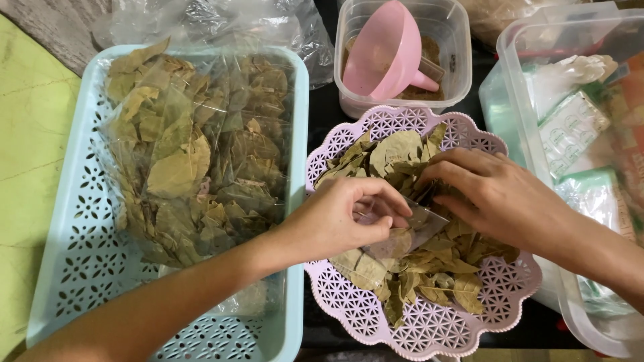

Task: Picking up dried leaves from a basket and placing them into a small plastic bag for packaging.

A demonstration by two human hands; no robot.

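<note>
So there's a small clear plastic bag [409, 231], crinkly and see-through, lying tilted over a heap of dried olive-brown bay leaves [396, 157]. The leaves are flat, brittle-looking, piled loose in a round lilac lattice plastic basket [429, 328] with a scalloped rim.

left hand [339, 218] pinching clear bag [409, 231], right hand [496, 191] among dried leaves [396, 154]

Pale purple round basket [429, 328], lacy hole pattern. Light blue long basket [87, 255], cut-out holes. Leaves [396, 154] dull green-brown. Pink funnel [386, 50]. See-through tub [456, 67], brown powder [429, 48] inside. Floor mat [27, 134] yellow-green.
</note>
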